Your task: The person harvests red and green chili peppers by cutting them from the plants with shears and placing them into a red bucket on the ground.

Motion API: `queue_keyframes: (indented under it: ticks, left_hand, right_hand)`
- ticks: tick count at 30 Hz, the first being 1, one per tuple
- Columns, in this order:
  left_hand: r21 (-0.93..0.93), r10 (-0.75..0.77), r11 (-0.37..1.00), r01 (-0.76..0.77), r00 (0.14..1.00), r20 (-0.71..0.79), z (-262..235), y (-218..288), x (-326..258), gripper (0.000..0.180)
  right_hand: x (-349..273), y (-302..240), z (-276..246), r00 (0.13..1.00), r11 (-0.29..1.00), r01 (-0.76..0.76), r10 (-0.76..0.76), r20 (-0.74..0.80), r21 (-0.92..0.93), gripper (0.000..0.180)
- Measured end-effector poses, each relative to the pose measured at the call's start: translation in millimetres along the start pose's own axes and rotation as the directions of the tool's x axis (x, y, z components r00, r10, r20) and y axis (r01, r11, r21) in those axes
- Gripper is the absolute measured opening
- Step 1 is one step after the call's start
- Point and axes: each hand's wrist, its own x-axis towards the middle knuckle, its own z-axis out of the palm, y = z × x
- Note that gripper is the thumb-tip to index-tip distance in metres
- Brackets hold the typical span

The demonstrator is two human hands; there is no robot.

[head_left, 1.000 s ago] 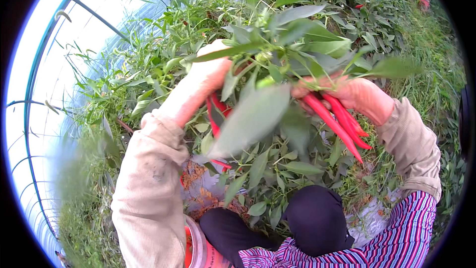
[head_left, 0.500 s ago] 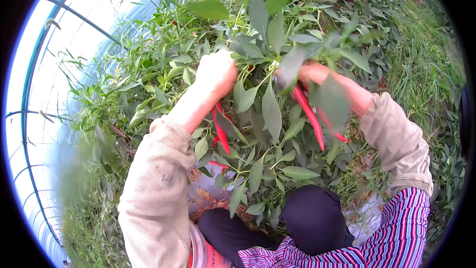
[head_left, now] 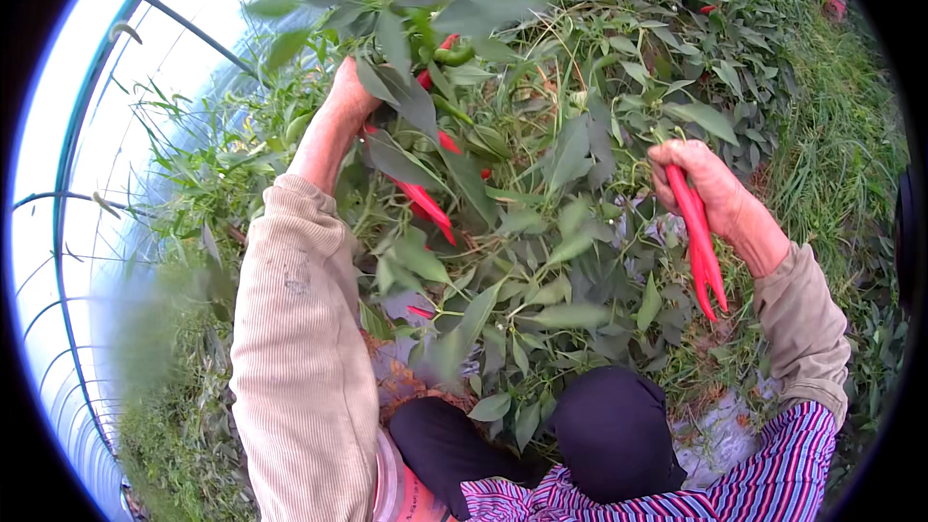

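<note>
My right hand [head_left: 698, 179] is closed around the stem ends of red chili peppers [head_left: 698, 242], which dangle below the fist, apart from the foliage. Over on the left, my left hand [head_left: 350, 97] is in among the pepper plant's leaves [head_left: 401, 97], which cover its fingertips. More red chili peppers [head_left: 420, 201] hang just under that hand, slanting down to the right, and it seems closed on their upper ends. Beside it on the plant are a green pepper [head_left: 454, 55] and a partly hidden red one [head_left: 424, 79].
At the lower left, by my dark-trousered knee [head_left: 435, 440], stands a reddish bucket [head_left: 411, 493] with a pale rim. Dense pepper plants [head_left: 667, 48] spread ahead. A greenhouse wall with bent tubes [head_left: 72, 155] runs along the left; grass [head_left: 822, 145] lies right.
My right hand has drawn right and down out of the leaves with the red chili peppers. My left hand has moved left and up; the peppers beneath it and the branch shifted along.
</note>
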Motion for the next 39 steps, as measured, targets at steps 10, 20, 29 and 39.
queue_keyframes:
  ticks: [10,20,29,39]
  left_hand:
    - [-0.616,-0.421,0.665,0.421,0.893,0.156,-4,53,-43,0.028]
    - [-0.583,-0.319,0.744,0.326,0.940,0.118,-25,41,-72,0.026]
    - [-0.211,-0.101,0.966,0.152,0.966,0.237,4,68,-91,0.030]
    - [-0.221,0.392,0.917,-0.332,0.852,0.348,25,55,-111,0.029]
  right_hand:
    - [33,-34,111,0.966,0.962,0.161,-0.199,0.165,0.220,0.017]
    - [44,-43,174,0.394,0.017,0.625,-0.870,0.297,-0.780,0.021]
    - [102,-38,153,0.755,0.007,0.514,-0.478,0.448,-0.858,0.023]
    - [78,-8,92,0.562,0.201,0.794,-0.601,0.568,-0.574,0.022]
